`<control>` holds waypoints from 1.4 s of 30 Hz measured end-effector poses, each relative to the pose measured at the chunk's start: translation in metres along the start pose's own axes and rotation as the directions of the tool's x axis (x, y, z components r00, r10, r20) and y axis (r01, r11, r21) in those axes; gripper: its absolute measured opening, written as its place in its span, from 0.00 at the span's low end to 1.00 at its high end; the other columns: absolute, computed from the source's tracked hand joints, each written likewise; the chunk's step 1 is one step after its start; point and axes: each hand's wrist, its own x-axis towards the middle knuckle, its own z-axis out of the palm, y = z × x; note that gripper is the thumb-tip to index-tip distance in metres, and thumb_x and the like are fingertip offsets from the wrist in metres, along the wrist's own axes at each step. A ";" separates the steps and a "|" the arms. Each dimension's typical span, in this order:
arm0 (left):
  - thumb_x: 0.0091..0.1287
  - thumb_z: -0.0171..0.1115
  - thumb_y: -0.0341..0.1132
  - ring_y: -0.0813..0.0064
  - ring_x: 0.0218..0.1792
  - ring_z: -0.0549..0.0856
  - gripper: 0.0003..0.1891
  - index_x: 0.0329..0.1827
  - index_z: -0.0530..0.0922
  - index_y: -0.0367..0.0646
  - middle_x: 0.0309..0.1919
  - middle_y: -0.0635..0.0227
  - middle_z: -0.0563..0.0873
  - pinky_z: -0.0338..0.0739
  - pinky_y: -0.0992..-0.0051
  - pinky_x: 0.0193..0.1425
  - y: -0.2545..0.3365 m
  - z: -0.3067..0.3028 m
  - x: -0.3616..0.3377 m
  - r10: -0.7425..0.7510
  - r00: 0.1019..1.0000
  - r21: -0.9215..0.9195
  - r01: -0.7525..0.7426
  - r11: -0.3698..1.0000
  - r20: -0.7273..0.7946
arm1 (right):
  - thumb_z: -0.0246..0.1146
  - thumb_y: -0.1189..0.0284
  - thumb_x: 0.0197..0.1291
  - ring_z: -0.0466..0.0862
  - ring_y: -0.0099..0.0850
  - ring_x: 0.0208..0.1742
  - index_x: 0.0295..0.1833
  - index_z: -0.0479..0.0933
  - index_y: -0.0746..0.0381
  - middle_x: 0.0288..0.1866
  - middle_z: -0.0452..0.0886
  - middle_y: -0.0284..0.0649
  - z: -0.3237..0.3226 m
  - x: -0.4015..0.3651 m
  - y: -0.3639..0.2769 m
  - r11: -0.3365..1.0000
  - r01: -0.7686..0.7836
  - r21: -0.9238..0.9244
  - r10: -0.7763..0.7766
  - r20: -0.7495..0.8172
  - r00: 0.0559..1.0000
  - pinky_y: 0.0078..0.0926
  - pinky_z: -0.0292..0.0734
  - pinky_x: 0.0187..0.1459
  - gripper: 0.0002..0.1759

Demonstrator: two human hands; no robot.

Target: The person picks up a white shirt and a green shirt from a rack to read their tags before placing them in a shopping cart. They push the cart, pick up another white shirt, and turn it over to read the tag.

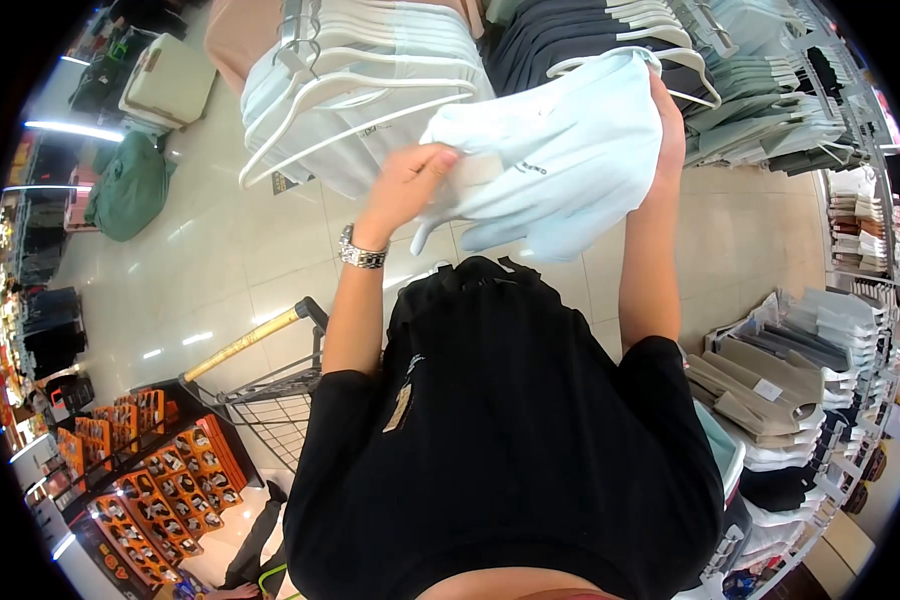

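Note:
A pale blue shirt with small dark print is held up in front of me, off the rack. My left hand, with a metal watch on its wrist, pinches the shirt's left edge between thumb and fingers. My right hand is at the shirt's upper right edge, partly behind the cloth, and holds it there. Just behind the shirt, an empty white hanger hangs in front of a row of pale shirts on the left. Dark shirts on white hangers hang behind its upper part.
A shopping cart stands at my lower left, near orange display racks. Folded beige clothes lie on shelving at the right. More green and grey garments hang at the upper right. Someone's dark-clad leg shows at the bottom left.

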 end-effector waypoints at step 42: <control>0.64 0.54 0.34 0.88 0.26 0.77 0.09 0.36 0.77 0.36 0.28 0.71 0.82 0.71 0.86 0.29 0.037 0.005 0.001 -0.297 0.954 -0.754 0.164 0.636 -0.042 | 0.59 0.69 0.56 0.77 0.19 0.34 0.40 0.77 0.70 0.33 0.80 0.35 -0.006 -0.010 0.090 0.836 -0.233 -0.496 0.173 -0.164 0.971 0.16 0.71 0.37 0.14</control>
